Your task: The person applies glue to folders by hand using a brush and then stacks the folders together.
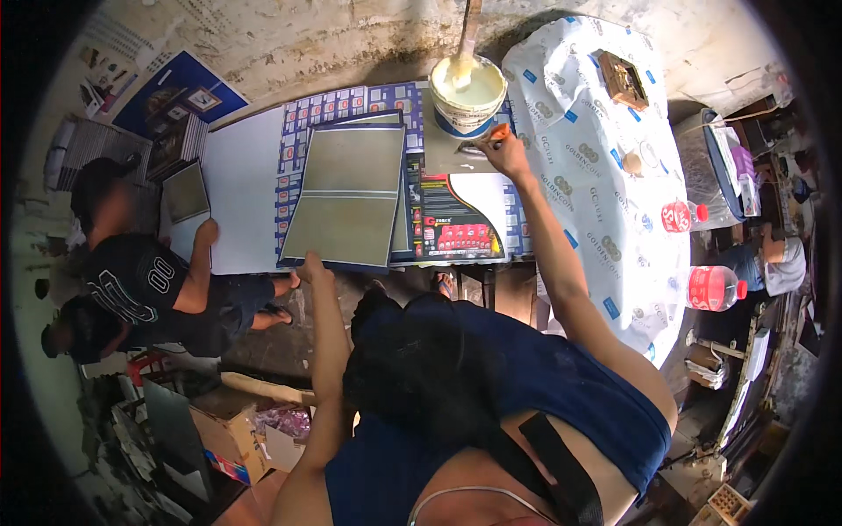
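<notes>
A folder-like cover made of two grey-brown panels with dark blue edges lies on top of similar ones on the table. My left hand is closed at its near edge, fingers pinching the rim. My right hand grips an orange-handled scraper, its blade low over a smeared sheet and partly hidden by the fingers. Just beyond that hand stands a bucket of whitish paste, with a brush upright in it.
To the left, a person in a black shirt holds a grey panel near stacked panels. At right, a table in printed wrapping carries a small wooden box and red-labelled bottles. Cardboard boxes stand behind my left arm.
</notes>
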Tool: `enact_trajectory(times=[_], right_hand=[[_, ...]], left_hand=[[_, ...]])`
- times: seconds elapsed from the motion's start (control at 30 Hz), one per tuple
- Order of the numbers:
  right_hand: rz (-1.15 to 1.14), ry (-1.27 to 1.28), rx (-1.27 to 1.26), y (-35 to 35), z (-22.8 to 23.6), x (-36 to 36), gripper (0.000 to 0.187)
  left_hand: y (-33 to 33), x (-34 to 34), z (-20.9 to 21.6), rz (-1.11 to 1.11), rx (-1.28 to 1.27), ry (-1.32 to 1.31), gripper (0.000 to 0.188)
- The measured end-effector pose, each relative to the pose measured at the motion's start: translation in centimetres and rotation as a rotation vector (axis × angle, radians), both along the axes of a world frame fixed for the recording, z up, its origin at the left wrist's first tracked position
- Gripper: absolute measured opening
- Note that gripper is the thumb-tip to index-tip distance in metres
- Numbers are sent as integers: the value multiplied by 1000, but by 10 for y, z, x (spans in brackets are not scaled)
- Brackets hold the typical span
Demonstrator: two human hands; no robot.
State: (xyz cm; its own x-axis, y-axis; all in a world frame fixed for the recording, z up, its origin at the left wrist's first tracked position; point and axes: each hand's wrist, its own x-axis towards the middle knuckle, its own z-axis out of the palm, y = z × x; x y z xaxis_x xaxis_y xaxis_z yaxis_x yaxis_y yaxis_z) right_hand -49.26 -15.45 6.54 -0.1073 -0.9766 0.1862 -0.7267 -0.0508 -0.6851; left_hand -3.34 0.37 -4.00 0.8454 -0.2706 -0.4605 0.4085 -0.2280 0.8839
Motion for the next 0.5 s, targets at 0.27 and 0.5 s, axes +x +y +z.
enact_trajectory(times=[0.27, 0.5], right_hand=[[-105, -333, -71, 37, 25, 10, 28], [-163, -841, -83, 119, 53, 17, 28]], left_hand=[[-37, 73, 132, -309, 207, -800, 56], [-94, 123, 365, -948, 20, -1275, 66]])
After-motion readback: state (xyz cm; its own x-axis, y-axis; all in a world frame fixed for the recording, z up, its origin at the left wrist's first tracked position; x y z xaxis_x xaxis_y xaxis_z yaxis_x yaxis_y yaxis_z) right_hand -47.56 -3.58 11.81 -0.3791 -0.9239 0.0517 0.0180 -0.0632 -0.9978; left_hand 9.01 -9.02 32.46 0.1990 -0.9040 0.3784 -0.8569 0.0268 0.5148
